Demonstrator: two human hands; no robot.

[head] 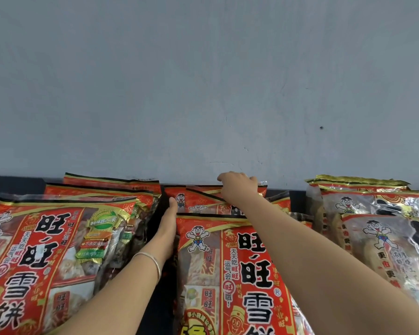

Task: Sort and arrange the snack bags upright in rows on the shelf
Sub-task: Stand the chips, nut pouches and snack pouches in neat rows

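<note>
Red snack bags with black characters stand upright in rows. A left row (pixel 49 250) has three bags one behind the other. The middle row has a front bag (pixel 230 269) and a rear bag (pixel 203 197) against the wall. Gold-trimmed clear bags (pixel 377 228) form the right row. My right hand (pixel 238 186) grips the top edge of the rear middle bag. My left hand (pixel 166 228), fingers straight and together, is slid into the dark gap between the left and middle rows, pressed along the side of the middle bags. A silver bangle is on its wrist.
A grey-blue wall (pixel 203 81) rises directly behind the bags. A dark shelf back edge (pixel 15 184) shows at far left and between the rows. Bags fill the shelf from left to right edge of view.
</note>
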